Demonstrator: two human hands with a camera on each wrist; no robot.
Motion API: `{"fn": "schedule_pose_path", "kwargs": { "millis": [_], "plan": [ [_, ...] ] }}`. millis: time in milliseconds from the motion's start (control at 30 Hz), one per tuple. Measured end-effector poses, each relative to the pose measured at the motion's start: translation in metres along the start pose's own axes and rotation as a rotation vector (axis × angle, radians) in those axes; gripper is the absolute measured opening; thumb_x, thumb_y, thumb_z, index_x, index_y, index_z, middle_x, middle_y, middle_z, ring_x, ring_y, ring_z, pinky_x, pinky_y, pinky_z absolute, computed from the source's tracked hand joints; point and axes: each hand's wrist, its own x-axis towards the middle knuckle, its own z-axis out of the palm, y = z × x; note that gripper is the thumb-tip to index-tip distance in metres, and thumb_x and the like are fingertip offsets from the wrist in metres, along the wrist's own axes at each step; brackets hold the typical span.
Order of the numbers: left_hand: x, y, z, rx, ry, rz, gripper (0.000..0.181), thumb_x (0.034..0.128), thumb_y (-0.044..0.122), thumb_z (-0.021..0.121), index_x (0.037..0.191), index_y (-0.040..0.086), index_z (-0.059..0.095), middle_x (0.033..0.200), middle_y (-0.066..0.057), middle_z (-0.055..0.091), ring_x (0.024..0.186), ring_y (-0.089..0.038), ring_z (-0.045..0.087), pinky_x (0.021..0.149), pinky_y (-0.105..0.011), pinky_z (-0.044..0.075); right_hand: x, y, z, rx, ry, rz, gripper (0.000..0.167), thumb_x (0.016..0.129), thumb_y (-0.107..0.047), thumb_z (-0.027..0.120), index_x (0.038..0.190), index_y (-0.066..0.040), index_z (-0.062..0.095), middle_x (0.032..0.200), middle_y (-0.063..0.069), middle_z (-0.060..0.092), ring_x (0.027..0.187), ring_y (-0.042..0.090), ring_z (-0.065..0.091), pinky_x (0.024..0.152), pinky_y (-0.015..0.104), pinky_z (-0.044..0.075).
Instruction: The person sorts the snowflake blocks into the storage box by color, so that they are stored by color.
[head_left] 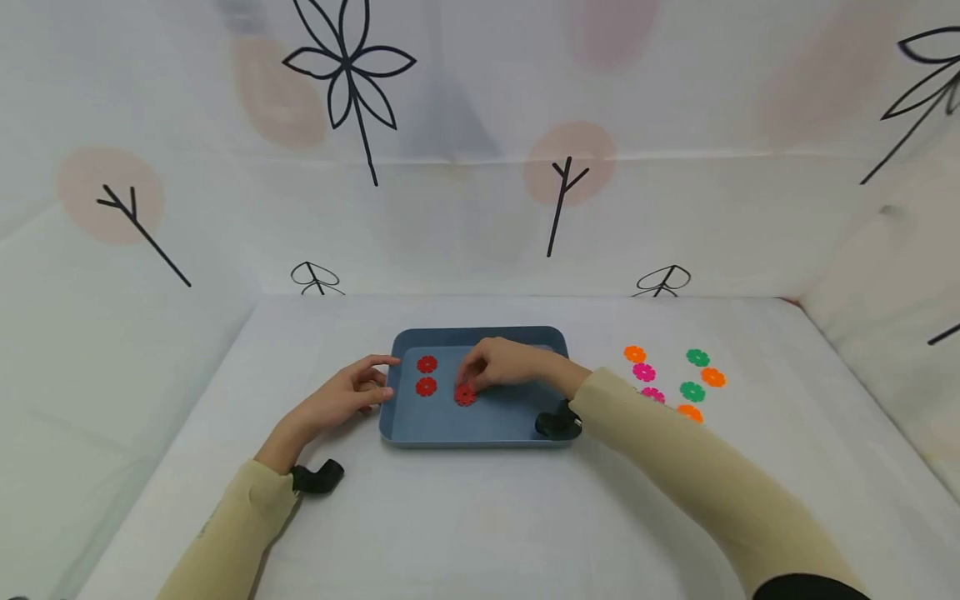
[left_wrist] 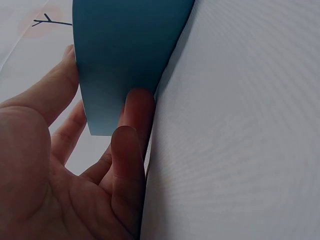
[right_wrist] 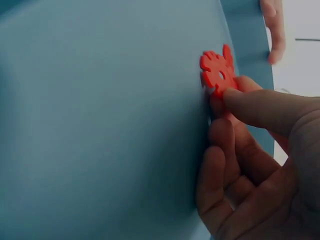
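My right hand pinches a red flower-shaped notched disc between thumb and fingers, low over the blue tray. In the right wrist view the disc is tilted and shows a small centre hole; its lower edge is hidden by the thumb. Two more red discs, one behind the other, lie flat in the tray's left part. My left hand holds the tray's left side, with thumb and index at the rim and other fingers against the outer wall.
On the white table, right of the tray, lie several loose discs: orange, pink and green. My right sleeve passes close to them. White patterned cloth stands behind the table.
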Motion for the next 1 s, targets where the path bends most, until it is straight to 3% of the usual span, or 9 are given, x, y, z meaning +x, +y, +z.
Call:
{"fn": "schedule_pose_path", "kwargs": {
  "millis": [300, 600, 1000],
  "plan": [
    [0.000, 0.000, 0.000, 0.009, 0.001, -0.004, 0.055, 0.0971, 0.027, 0.067, 0.146, 0.015, 0.045, 0.114, -0.014, 0.058, 0.089, -0.028, 0.056, 0.075, -0.037, 0.050, 0.027, -0.026, 0.017, 0.054, -0.160, 0.012, 0.021, 0.094, -0.005, 0.065, 0.111, -0.011, 0.076, 0.093, -0.004, 0.070, 0.084, 0.013, 0.059, 0.078, 0.027, 0.049],
    [0.001, 0.001, -0.001, 0.011, -0.009, 0.003, 0.056, 0.0971, 0.029, 0.067, 0.147, 0.014, 0.045, 0.113, -0.015, 0.057, 0.087, -0.028, 0.055, 0.074, -0.036, 0.049, 0.040, -0.032, 0.021, 0.032, -0.193, 0.012, 0.022, 0.095, -0.004, 0.064, 0.114, -0.008, 0.075, 0.111, -0.001, 0.070, 0.097, 0.011, 0.058, 0.087, 0.025, 0.047],
    [0.001, -0.001, 0.000, 0.024, 0.000, -0.005, 0.055, 0.0971, 0.028, 0.067, 0.146, 0.015, 0.045, 0.114, -0.015, 0.058, 0.089, -0.028, 0.056, 0.075, -0.036, 0.049, 0.040, -0.036, 0.021, -0.003, -0.209, 0.012, 0.024, 0.096, -0.005, 0.063, 0.119, -0.007, 0.072, 0.088, -0.001, 0.067, 0.079, 0.010, 0.053, 0.075, 0.023, 0.045]
  ]
}}
